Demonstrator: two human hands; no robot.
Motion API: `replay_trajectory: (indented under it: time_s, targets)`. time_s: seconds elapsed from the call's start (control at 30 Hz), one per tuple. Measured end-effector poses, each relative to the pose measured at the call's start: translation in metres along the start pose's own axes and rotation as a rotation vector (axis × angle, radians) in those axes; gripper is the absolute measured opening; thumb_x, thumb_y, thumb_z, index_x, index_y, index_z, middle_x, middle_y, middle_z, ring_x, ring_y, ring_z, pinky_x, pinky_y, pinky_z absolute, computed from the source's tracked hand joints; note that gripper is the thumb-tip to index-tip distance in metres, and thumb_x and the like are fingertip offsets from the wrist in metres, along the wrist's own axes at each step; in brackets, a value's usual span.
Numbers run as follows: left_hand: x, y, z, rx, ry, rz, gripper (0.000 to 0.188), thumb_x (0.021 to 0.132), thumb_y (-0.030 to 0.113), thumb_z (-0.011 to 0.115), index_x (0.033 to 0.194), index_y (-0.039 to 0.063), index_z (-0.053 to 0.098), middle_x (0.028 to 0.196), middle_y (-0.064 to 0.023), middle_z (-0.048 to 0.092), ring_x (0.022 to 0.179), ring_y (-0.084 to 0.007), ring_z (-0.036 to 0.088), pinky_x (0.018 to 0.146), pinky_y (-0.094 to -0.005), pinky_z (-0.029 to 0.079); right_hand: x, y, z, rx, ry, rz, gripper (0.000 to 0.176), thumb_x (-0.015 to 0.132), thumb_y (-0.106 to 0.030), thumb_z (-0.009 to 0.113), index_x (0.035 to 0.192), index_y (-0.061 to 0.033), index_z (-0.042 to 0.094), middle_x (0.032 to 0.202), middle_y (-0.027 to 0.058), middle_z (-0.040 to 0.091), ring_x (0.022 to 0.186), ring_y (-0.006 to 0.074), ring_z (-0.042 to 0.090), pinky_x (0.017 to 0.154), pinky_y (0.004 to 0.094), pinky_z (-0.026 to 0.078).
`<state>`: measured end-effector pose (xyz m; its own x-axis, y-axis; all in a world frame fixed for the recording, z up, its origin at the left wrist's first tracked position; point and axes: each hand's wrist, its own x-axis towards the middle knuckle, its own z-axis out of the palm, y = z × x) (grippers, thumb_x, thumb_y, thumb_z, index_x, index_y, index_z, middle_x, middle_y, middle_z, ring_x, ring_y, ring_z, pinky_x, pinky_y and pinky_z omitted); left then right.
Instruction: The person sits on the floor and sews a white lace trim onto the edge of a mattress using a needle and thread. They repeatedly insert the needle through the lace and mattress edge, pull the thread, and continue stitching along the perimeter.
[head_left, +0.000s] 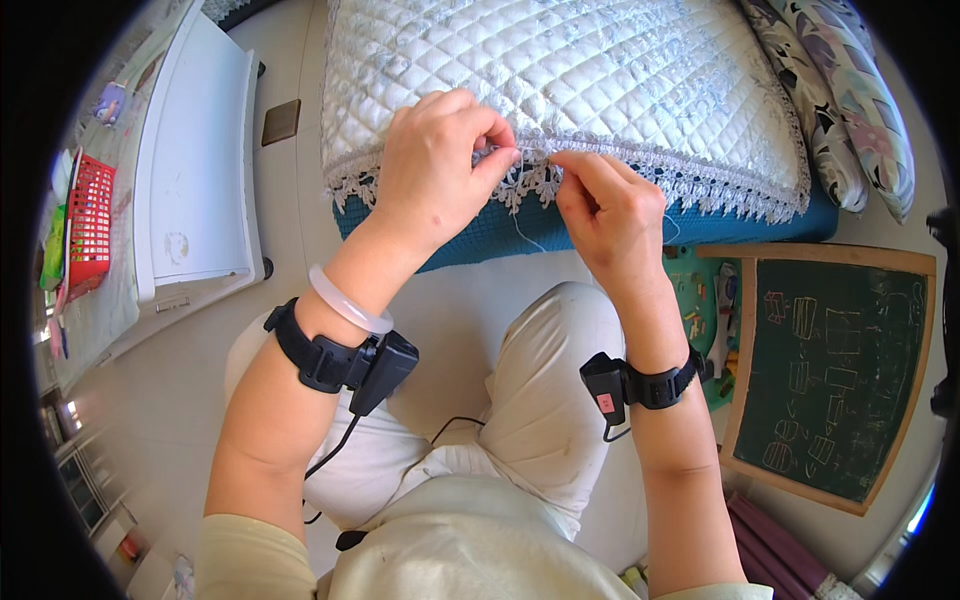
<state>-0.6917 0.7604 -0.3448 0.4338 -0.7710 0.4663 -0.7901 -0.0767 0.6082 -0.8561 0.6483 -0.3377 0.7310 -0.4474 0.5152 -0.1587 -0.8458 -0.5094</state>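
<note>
My left hand (442, 169) pinches the white lace trim (694, 187) between thumb and forefinger, at the front edge of a white quilted cover (570, 82). Close by on the right, the thumb and forefinger of my right hand (611, 214) come together at the same edge. What lies between them is too small to make out. A thin white thread (529, 240) hangs from the lace near my left fingertips. Another stretch of thread shows just right of my right hand. Beneath the lace is a teal textured cloth (472, 247).
Patterned cushions (840, 105) lean at the cover's right end. A chalkboard with a wooden frame (832, 382) stands at right, beside a green tray of chalk pieces (694, 300). On the left, a white cabinet (199, 150) bears a red plastic basket (91, 217). Cables run from both wrist-worn devices.
</note>
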Motion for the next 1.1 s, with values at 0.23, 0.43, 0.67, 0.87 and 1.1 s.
replay_trajectory:
  time_s: [0.23, 0.43, 0.67, 0.87, 1.1]
  targets:
    - [-0.002, -0.001, 0.001, 0.005, -0.001, 0.001, 0.009, 0.077, 0.016, 0.08, 0.076, 0.013, 0.071, 0.074, -0.0014, 0.06, 0.08, -0.0241, 0.061, 0.074, -0.0408, 0.047, -0.001, 0.0, 0.001, 0.011, 0.001, -0.001, 0.017, 0.081, 0.0, 0.069, 0.097, -0.0049, 0.073, 0.076, 0.0124, 0.068, 0.063, 0.0309, 0.066, 0.057, 0.0389, 0.053]
    - [-0.002, -0.001, 0.001, -0.012, 0.009, -0.004, 0.01, 0.077, 0.016, 0.081, 0.077, 0.013, 0.071, 0.075, -0.0013, 0.06, 0.08, -0.024, 0.061, 0.075, -0.0407, 0.046, 0.002, -0.001, 0.001, -0.02, -0.023, -0.026, 0.016, 0.081, 0.0, 0.069, 0.095, -0.0044, 0.072, 0.076, 0.0124, 0.067, 0.062, 0.031, 0.066, 0.057, 0.0391, 0.053]
    - [-0.002, -0.002, 0.0, 0.043, 0.028, 0.064, 0.011, 0.078, 0.012, 0.08, 0.08, 0.006, 0.071, 0.075, -0.0053, 0.06, 0.072, -0.022, 0.059, 0.067, -0.0359, 0.048, 0.001, 0.001, 0.003, -0.038, -0.031, -0.038, 0.013, 0.082, -0.003, 0.069, 0.095, -0.0051, 0.07, 0.075, 0.0118, 0.067, 0.063, 0.0317, 0.066, 0.058, 0.0401, 0.053]
    - [-0.001, -0.002, 0.001, 0.041, 0.032, 0.061, 0.011, 0.078, 0.012, 0.08, 0.08, 0.006, 0.071, 0.075, -0.0052, 0.061, 0.072, -0.0221, 0.06, 0.067, -0.0361, 0.048, -0.001, 0.002, 0.011, -0.119, -0.001, -0.06, 0.01, 0.083, -0.004, 0.069, 0.093, -0.0079, 0.066, 0.075, 0.01, 0.067, 0.062, 0.0314, 0.064, 0.06, 0.0412, 0.051]
    - [-0.001, -0.002, 0.001, 0.016, 0.007, 0.017, 0.011, 0.077, 0.015, 0.081, 0.077, 0.011, 0.071, 0.077, -0.0024, 0.062, 0.079, -0.0234, 0.061, 0.072, -0.0391, 0.046, 0.001, -0.002, 0.015, -0.205, -0.007, -0.098, 0.012, 0.084, -0.005, 0.068, 0.084, -0.0092, 0.058, 0.068, 0.0067, 0.061, 0.06, 0.0273, 0.062, 0.061, 0.0392, 0.049]
